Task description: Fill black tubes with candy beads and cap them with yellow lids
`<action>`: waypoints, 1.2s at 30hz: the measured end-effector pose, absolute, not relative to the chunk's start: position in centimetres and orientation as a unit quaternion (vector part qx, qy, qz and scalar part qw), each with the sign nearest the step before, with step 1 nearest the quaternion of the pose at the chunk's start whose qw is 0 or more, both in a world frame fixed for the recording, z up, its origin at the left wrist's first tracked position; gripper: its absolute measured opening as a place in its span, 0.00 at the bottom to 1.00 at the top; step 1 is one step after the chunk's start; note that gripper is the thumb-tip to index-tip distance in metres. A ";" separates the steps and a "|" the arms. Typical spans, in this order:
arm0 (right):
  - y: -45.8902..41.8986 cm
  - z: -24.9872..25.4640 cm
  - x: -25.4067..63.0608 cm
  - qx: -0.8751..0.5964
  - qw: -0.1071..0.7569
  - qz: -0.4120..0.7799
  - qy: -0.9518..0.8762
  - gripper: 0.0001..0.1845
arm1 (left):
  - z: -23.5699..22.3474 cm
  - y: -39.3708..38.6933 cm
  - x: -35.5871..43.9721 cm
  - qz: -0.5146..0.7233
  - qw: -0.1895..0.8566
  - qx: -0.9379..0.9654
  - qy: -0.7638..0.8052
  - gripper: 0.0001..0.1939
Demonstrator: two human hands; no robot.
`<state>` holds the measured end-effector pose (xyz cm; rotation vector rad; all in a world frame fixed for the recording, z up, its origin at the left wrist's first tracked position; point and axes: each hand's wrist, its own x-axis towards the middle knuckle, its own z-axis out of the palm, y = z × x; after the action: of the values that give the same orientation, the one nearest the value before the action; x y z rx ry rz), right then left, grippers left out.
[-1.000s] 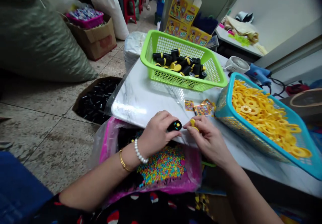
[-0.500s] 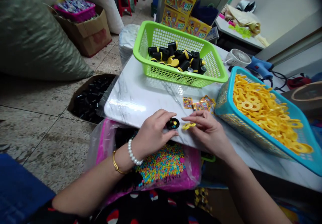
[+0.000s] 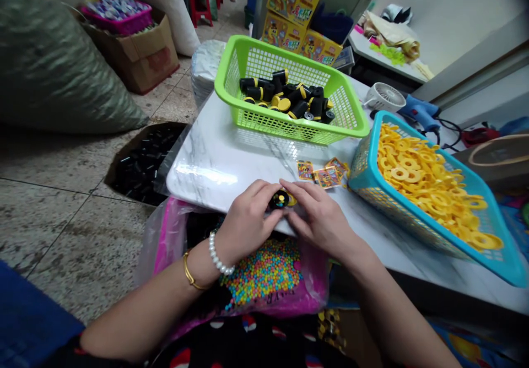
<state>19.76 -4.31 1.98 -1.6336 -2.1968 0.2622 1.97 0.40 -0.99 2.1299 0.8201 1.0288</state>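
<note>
The left hand (image 3: 248,219) and the right hand (image 3: 318,216) are held close together at the near edge of the marble-patterned tabletop (image 3: 215,158). A black cylinder (image 3: 280,199) dotted with coloured beads is gripped by the left fingers. A yellow ring (image 3: 291,199) is seen just beside it, partly covered by the right hand, though whether it is gripped cannot be told. Printed stickers (image 3: 326,176) lie nearby. A green basket (image 3: 289,128) of capped black cylinders (image 3: 285,95) and a blue basket (image 3: 363,175) of yellow rings (image 3: 417,186) are placed on the tabletop. Coloured beads (image 3: 262,274) are held in a pink tray below.
</note>
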 end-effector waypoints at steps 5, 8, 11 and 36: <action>-3.1 1.9 20.8 -0.640 0.183 0.038 -0.745 0.11 | -0.9 0.2 2.1 0.389 0.325 0.794 0.335 0.13; -3.4 2.5 22.0 -0.696 0.292 0.169 -0.634 0.20 | -1.1 0.2 2.1 0.389 0.332 0.794 0.330 0.12; -3.6 3.2 22.3 -0.640 0.407 0.398 -0.515 0.21 | -1.2 0.3 2.1 0.401 0.337 0.788 0.323 0.13; -5.8 0.8 16.2 -0.654 0.451 0.183 -0.579 0.11 | -1.7 0.1 2.4 0.382 0.310 0.800 0.343 0.06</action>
<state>16.19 -5.82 0.77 -1.6176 -1.4310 0.4526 2.44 0.13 -1.69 2.1130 0.9069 1.0092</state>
